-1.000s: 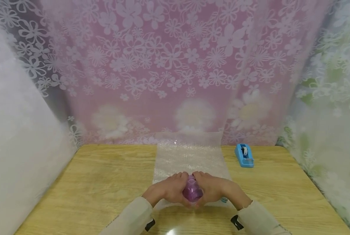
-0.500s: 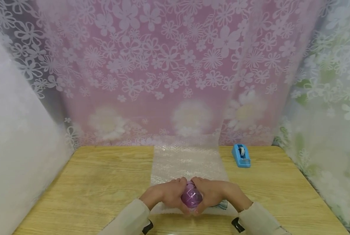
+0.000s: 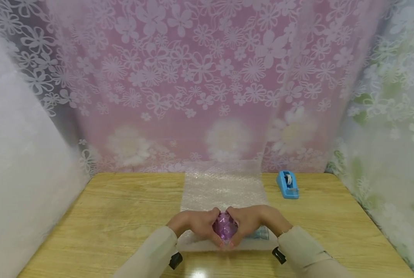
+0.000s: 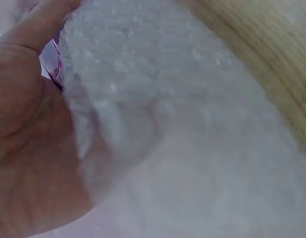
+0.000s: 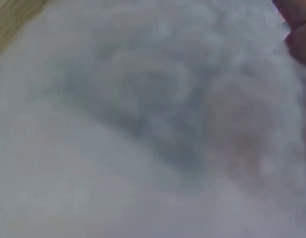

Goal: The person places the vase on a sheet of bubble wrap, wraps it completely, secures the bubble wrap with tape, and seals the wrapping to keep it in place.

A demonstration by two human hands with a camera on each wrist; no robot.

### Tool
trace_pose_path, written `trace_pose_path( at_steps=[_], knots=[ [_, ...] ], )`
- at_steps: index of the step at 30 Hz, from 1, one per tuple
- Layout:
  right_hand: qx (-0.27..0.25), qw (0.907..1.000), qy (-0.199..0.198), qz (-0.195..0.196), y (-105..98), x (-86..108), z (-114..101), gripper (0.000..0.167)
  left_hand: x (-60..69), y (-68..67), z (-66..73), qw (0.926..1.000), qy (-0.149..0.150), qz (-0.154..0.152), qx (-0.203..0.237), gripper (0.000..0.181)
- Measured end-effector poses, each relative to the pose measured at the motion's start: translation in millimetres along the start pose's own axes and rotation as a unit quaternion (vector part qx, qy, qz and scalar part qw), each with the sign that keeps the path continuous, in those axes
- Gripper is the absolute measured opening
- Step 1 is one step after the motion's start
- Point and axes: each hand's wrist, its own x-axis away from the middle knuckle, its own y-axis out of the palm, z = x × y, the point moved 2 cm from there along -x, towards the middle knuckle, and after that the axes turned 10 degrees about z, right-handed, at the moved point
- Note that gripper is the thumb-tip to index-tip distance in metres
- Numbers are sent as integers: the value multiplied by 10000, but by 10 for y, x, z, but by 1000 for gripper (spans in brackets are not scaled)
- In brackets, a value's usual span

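Observation:
A shiny purple faceted object (image 3: 225, 227), glassy and rounded, sits between both hands in the head view; its exact kind is hidden. My left hand (image 3: 202, 224) curls round its left side. From the opposite side my right hand (image 3: 247, 223) holds it, thumbs close together on the near side. Underneath lies a sheet of clear bubble wrap (image 3: 224, 185), its near edge raised around the hands. The left wrist view has bubble wrap (image 4: 157, 54) over the left fingers, with a purple sliver by the thumb. Blurred wrap (image 5: 143, 208) fills most of the right wrist view.
A blue tape dispenser (image 3: 287, 185) stands at the back right of the wooden table (image 3: 134, 208). Beside the right hand, a teal patterned patch (image 3: 261, 233) shows at the wrap. Floral curtains (image 3: 200, 77) hang behind and at the sides.
The purple object has turned slightly between the hands. The wrap's near edge now stands up more, and more of the teal patch shows. The tape dispenser stays put.

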Motion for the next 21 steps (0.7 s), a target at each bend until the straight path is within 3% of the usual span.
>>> trace_pose_path(
  at_steps=[8,21],
  knots=[
    [-238,9994,91,-213,-35,-41,56,64,-35,-50,-5,9994,-210,-229,142,62],
    [-530,9969,225,-535,-110,-98,144,73,-141,-134,14,9969,-408,-656,-150,74]
  ],
)
